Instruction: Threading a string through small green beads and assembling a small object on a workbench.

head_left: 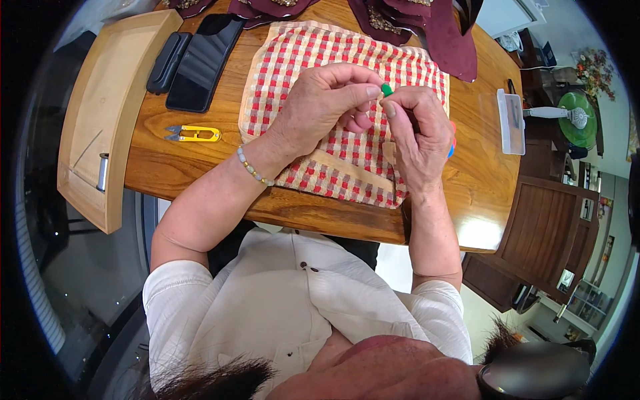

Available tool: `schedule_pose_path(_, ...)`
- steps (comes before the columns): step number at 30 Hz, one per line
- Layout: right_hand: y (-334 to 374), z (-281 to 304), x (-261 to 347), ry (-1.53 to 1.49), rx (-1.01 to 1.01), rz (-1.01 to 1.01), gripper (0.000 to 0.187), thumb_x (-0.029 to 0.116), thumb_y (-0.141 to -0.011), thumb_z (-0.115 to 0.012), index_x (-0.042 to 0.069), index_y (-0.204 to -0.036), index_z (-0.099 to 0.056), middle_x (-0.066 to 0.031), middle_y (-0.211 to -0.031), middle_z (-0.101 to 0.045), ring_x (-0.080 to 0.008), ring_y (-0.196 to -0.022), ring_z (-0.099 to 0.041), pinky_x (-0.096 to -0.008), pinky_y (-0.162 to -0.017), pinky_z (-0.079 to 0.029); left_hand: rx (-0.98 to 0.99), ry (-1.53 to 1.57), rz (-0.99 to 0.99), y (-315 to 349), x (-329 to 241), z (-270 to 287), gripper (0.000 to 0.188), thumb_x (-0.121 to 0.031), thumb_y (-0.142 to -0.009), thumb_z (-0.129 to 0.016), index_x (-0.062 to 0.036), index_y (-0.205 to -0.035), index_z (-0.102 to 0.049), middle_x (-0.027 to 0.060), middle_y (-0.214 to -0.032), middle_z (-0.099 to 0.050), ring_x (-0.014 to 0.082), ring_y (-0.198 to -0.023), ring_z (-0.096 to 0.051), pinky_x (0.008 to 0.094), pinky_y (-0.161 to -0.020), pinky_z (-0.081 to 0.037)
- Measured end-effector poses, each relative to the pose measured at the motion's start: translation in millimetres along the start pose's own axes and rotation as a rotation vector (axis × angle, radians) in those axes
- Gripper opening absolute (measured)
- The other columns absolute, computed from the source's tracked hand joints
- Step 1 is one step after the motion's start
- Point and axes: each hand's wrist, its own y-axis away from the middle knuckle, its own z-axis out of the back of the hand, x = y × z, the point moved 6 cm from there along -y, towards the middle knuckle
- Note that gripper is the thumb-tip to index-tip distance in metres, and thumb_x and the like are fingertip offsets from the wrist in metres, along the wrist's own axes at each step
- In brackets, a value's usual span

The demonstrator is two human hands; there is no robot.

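Observation:
My left hand, with a beaded bracelet on its wrist, is raised over a red-and-cream checked cloth. Its thumb and forefinger come together at a small green piece, too small to name. My right hand meets it there, thumb and forefinger pinched just below the green piece. What that pinch holds, if anything, is too fine to see. Behind the right hand, a red and blue item is mostly hidden. Yellow thread snips lie on the wooden table left of the cloth.
A black phone and a dark case lie at the left, beside a wooden tray with a spool. Maroon beaded fabric covers the far edge. At the right edge sits a clear plastic box.

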Motion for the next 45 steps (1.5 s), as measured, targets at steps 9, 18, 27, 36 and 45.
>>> schedule_pose_path(9,3.6,-8.3,-8.3,-0.095,0.03,-0.09,0.006,0.001,-0.081,-0.067,0.004,-0.084,-0.062,-0.0052,-0.079,-0.059,-0.0127,-0.067,-0.053,-0.0252,-0.057,-0.043,-0.04,-0.036,-0.003,-1.6,-0.1,4.1,0.019,-0.016,-0.091,-0.062,-0.0021,-0.102,-0.065,-0.0001,-0.072,-0.063,0.0041,-0.058,-0.059,0.0163,-0.05,-0.048)
schedule_pose_path(18,0.9,1.1,-7.3,-0.061,-0.021,-0.158,0.006,0.001,-0.08,-0.068,0.004,-0.082,-0.063,-0.0039,-0.081,-0.058,-0.0112,-0.065,-0.051,-0.025,-0.054,-0.041,-0.145,-0.404,-0.083,0.7,-12.1,6.8,0.013,-0.016,-0.089,-0.064,-0.0039,-0.091,-0.068,-0.0025,-0.069,-0.062,0.002,-0.053,-0.054,0.0155,-0.047,-0.044)
schedule_pose_path(27,0.4,0.1,-1.3,0.12,-0.012,-0.047,0.007,-0.002,-0.077,-0.067,0.003,-0.08,-0.061,-0.006,-0.076,-0.056,-0.0153,-0.066,-0.053,-0.0271,-0.054,-0.042,-0.15,-0.605,-0.22,0.3,-11.6,4.4,0.01,-0.012,-0.087,-0.065,-0.0033,-0.088,-0.068,-0.0035,-0.062,-0.059,0.001,-0.052,-0.051,0.0163,-0.046,-0.04)
schedule_pose_path(36,-0.2,-3.3,-2.4,0.125,0.036,-0.089,0.006,-0.002,-0.077,-0.066,0.002,-0.079,-0.061,-0.0067,-0.073,-0.055,-0.0163,-0.065,-0.053,-0.028,-0.054,-0.042,-0.168,-0.702,-0.351,2.0,-16.8,2.9,0.006,-0.008,-0.084,-0.067,-0.0024,-0.085,-0.068,-0.0026,-0.063,-0.059,0.0018,-0.054,-0.05,0.0184,-0.048,-0.04)
schedule_pose_path(45,0.6,-3.9,-5.4,0.126,0.036,-0.112,0.005,0.0,-0.077,-0.065,0.001,-0.077,-0.061,-0.0064,-0.07,-0.054,-0.0158,-0.064,-0.052,-0.0285,-0.054,-0.042,-0.183,-0.857,-0.479,6.5,-27.0,-3.5,0.004,-0.007,-0.081,-0.068,-0.0027,-0.082,-0.067,0.0007,-0.07,-0.062,0.0058,-0.059,-0.052,0.0218,-0.053,-0.043)
